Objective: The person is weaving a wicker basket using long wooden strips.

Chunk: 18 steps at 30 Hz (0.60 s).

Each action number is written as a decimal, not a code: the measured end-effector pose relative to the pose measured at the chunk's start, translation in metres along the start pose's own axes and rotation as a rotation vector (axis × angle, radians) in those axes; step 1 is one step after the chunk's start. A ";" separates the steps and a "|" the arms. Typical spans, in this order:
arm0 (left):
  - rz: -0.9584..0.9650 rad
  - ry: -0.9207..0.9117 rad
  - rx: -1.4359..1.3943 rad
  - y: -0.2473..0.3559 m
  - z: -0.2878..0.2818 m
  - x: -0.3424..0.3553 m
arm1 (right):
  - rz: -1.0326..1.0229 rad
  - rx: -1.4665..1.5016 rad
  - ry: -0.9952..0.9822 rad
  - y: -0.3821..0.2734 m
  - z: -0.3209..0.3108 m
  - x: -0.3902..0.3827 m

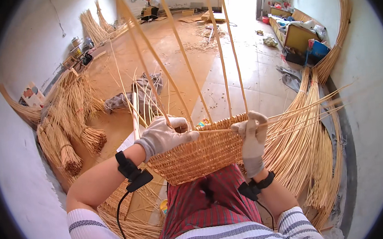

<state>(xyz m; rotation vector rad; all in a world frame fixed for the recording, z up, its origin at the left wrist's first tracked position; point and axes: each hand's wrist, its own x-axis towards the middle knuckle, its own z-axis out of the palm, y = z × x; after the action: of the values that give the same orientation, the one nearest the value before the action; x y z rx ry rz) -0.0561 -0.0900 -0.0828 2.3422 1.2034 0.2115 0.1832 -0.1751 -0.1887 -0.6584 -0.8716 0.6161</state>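
A partly woven wicker basket [198, 159] rests tilted against my lap, with several long upright stakes [187, 62] rising from its rim. My left hand [168, 133], in a whitish glove, is closed at the left of the rim, thumb and fingers pinching a thin wicker rod [214, 130]. That rod stretches along the top edge to my right hand [252, 139], also gloved. The right fingers are curled round it at the right corner of the basket. Several loose rod ends [306, 111] fan out to the right beyond that hand.
Bundles of rods [65, 124] lie at the left, and a large spread of long rods [300, 156] lies at the right. A grey cloth [140, 92] sits ahead on the floor. A wooden bench [301, 36] holds bags by the right wall. Another person [150, 8] sits far back.
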 end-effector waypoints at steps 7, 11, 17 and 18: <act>-0.019 0.019 -0.023 0.010 0.005 -0.002 | -0.348 -0.427 -0.370 -0.056 0.033 -0.022; 0.075 0.108 -0.011 0.005 0.005 -0.004 | -0.035 -0.646 -0.758 -0.069 0.099 0.079; 0.401 0.197 -0.132 -0.005 0.007 -0.007 | -0.066 -1.766 -0.862 -0.031 0.143 0.131; 0.482 0.254 -0.074 -0.005 0.010 -0.008 | -0.114 -1.751 -0.945 -0.025 0.140 0.133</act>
<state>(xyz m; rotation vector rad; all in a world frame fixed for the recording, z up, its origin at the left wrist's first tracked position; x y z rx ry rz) -0.0609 -0.0978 -0.0930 2.5583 0.6960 0.7219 0.1381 -0.0591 -0.0391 -1.9031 -2.3289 -0.1826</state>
